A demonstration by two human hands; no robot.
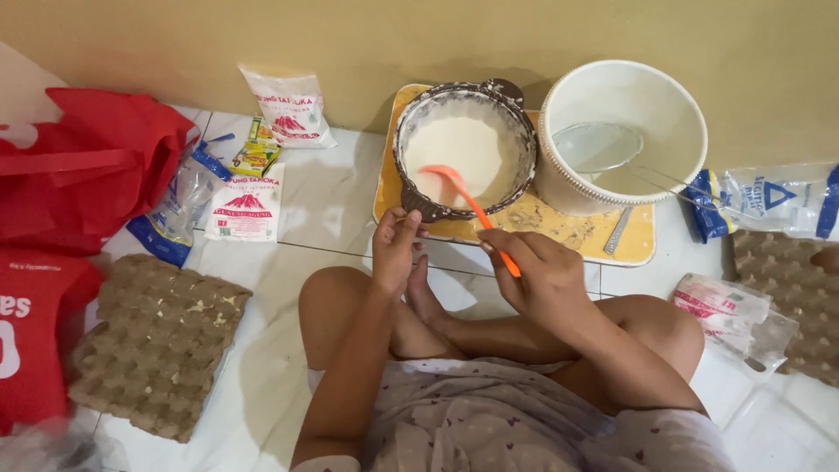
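Note:
I sit cross-legged on a white tiled floor. A brown speckled pan [514,188] holding pale batter stands on a yellow tray [642,240]. My left hand [395,245] grips the pan's near handle. My right hand [533,271] holds an orange spoon [463,192] whose bowl rests in the batter. To the right on the tray stands a white bucket [677,114] with a wire strainer [603,144] lying inside it.
Two white flour packets [290,107] [246,208], a small yellow sachet [257,156] and a clear plastic bag [179,205] lie at left beside a red bag [79,166]. Cardboard egg trays [153,341] [782,288] lie at both sides. More packets [769,199] [730,315] lie at right.

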